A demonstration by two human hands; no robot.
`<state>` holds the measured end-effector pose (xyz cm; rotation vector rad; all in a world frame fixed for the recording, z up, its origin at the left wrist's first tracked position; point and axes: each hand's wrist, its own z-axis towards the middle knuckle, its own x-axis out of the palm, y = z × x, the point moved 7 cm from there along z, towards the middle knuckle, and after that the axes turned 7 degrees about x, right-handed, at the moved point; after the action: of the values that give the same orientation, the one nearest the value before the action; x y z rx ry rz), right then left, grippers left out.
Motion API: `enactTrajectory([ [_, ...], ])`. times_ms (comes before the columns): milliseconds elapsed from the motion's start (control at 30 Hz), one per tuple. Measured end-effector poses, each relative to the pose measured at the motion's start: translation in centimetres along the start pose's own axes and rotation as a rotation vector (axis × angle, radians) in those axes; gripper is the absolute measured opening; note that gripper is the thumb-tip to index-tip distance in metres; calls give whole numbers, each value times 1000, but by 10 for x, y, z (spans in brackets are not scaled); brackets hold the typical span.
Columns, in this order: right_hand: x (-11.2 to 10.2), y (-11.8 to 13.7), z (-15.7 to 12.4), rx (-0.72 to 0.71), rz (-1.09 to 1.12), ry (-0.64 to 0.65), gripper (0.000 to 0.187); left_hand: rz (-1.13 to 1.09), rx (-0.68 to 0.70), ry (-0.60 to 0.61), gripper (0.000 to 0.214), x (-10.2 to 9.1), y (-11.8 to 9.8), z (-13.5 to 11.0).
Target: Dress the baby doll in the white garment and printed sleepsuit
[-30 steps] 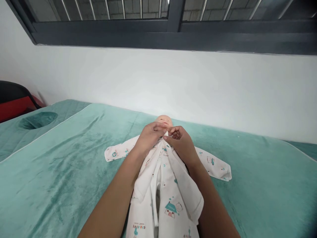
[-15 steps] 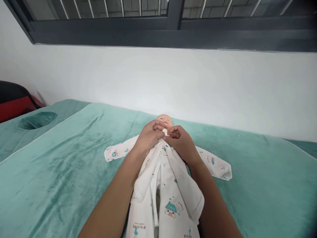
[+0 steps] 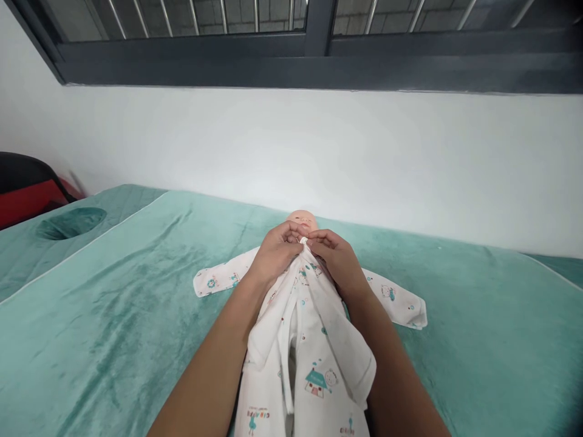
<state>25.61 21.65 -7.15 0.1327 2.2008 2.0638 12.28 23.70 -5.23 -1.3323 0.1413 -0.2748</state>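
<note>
A baby doll (image 3: pixel 303 219) lies on its back on a teal padded table (image 3: pixel 113 315), dressed in a white printed romper (image 3: pixel 310 352) with both sleeves spread out. My left hand (image 3: pixel 276 255) and my right hand (image 3: pixel 334 258) meet at the romper's neckline just below the doll's chin. Both hands are closed, pinching the two front edges of the fabric together. Lower down, the romper's front flaps hang apart.
A white wall rises right behind the table, with a dark-framed barred window (image 3: pixel 319 42) above. At the far left are a round face hole in the padding (image 3: pixel 70 221) and a red and black object (image 3: pixel 27 191).
My right hand has closed in against my left at the neckline, drawing the two fabric edges together. The doll has not moved.
</note>
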Motion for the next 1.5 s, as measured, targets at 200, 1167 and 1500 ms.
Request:
enactTrajectory([
  [200, 1, -3, 2, 9, 9, 32, 17, 70, -1, -5, 21, -1, 3, 1],
  [1167, -6, 0, 4, -36, -269, -136, 19, 557, 188, 130, 20, -3, -10, 1],
  [1500, -8, 0, 6, -79, -418, -189, 18, 500, 187, 147, 25, -2, -10, -1],
])
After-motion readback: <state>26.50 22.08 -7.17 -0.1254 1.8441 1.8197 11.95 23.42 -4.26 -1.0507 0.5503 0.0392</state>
